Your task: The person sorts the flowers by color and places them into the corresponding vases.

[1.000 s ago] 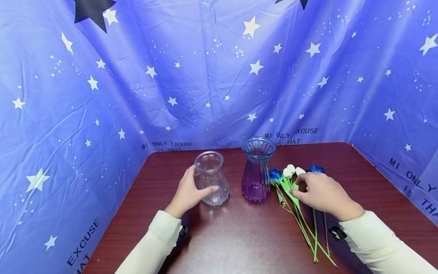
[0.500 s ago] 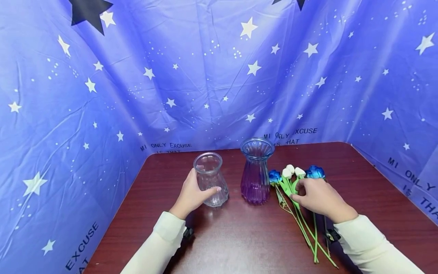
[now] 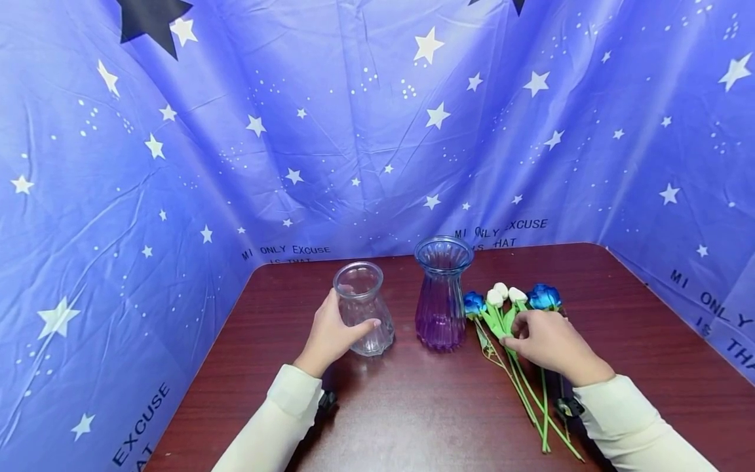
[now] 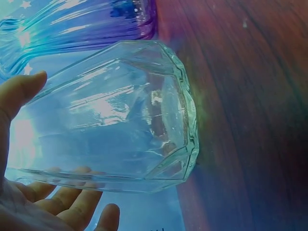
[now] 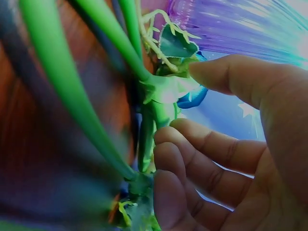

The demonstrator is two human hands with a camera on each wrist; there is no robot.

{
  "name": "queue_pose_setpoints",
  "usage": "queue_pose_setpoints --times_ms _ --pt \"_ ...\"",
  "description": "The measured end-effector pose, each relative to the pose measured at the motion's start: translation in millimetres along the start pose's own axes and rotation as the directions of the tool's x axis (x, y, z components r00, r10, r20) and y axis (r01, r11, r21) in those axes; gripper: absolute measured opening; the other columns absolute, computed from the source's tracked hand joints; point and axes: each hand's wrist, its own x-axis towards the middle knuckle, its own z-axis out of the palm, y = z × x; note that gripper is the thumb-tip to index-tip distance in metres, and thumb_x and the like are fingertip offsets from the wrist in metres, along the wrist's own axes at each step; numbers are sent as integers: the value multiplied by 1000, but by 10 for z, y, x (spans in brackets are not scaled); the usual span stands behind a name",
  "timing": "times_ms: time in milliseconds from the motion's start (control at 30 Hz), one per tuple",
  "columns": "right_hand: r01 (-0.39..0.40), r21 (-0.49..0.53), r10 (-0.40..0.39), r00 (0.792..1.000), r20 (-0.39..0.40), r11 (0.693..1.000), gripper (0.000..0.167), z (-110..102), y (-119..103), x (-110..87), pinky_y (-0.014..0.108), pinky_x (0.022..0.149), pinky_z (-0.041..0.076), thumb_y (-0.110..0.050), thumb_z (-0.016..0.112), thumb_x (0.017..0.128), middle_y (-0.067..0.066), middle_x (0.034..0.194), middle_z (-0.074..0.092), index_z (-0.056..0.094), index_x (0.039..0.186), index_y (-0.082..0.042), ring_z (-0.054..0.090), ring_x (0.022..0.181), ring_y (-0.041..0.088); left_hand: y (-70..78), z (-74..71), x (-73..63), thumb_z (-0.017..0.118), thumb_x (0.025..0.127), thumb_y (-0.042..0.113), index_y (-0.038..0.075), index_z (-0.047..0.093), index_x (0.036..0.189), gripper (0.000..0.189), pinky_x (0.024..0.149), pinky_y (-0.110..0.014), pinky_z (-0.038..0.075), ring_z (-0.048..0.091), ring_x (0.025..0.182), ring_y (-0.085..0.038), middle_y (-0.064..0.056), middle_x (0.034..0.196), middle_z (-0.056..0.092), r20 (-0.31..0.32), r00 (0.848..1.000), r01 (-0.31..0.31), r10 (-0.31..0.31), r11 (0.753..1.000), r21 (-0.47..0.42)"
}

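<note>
My left hand holds a clear glass vase standing upright on the table. In the left wrist view the thumb lies along one side of that vase, the other fingers along the opposite side. My right hand rests at the white tulips, near their green leaves. Close up in the right wrist view, its thumb and bent fingertips flank the leafy part of a green stem, with a gap between them. Blue flowers lie beside the tulips, their stems pointing toward me.
A taller blue-and-purple ribbed vase stands between the clear vase and the flowers. The dark red wooden table is bounded by a blue star-patterned cloth behind and at both sides.
The left thumb has come slightly farther across the front of the clear vase. My right hand has shifted a little left and down, uncovering more of the right blue flower.
</note>
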Motion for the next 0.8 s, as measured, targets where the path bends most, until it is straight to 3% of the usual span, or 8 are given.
queue_pose_setpoints --times_ms 400,800 --pt "-19 -14 19 999 -30 1000 36 133 22 -10 35 58 46 -44 84 80 -6 73 64 69 87 -12 54 61 12 -98 66 -9 95 70 42 19 49 132 80 104 -46 51 62 117 -22 -4 123 62 -23 1000 -4 3 999 -36" --pt "10 13 -8 996 -88 1000 27 154 34 8 31 57 44 -28 86 77 -9 64 58 68 84 -10 52 59 9 -123 86 -2 94 71 46 20 47 135 84 107 -51 48 58 123 -26 -6 130 58 -15 1000 17 -17 999 -32"
